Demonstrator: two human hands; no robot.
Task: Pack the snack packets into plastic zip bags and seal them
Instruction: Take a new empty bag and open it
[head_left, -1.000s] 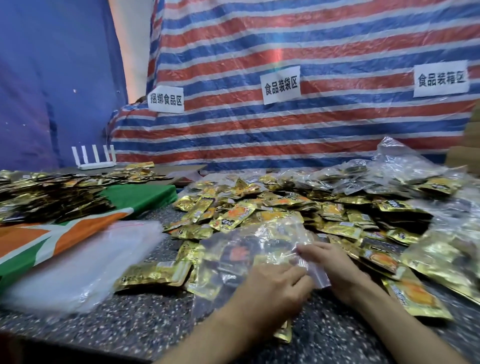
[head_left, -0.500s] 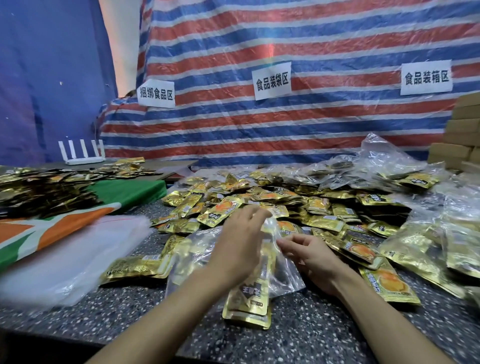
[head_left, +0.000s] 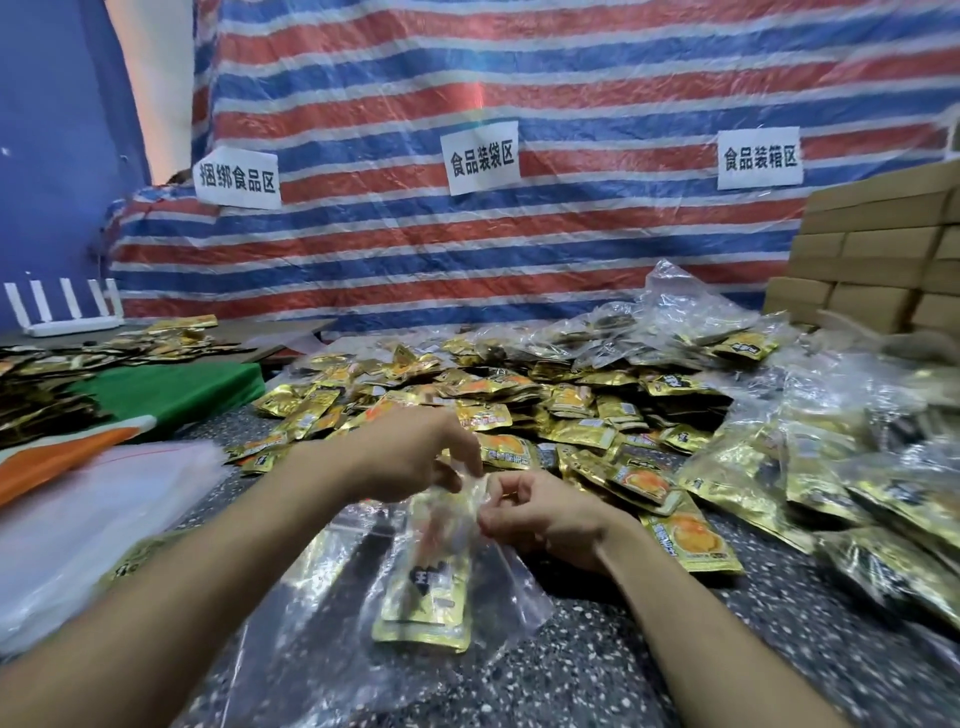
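Hands (head_left: 410, 457) (head_left: 540, 514) at top of zip bag (head_left: 441, 566)

Light was diffuse and fairly bright, from overhead; shadows on the speckled table (head_left: 649, 675) were soft. Glare flecked the gold packets (head_left: 519, 410) and left a pale streak on the striped tarp (head_left: 597, 244). Left hand (head_left: 410, 457) and zip bag (head_left: 498, 587) were motion-blurred. Edges bowed: cartons (head_left: 878, 249) leaned inward.
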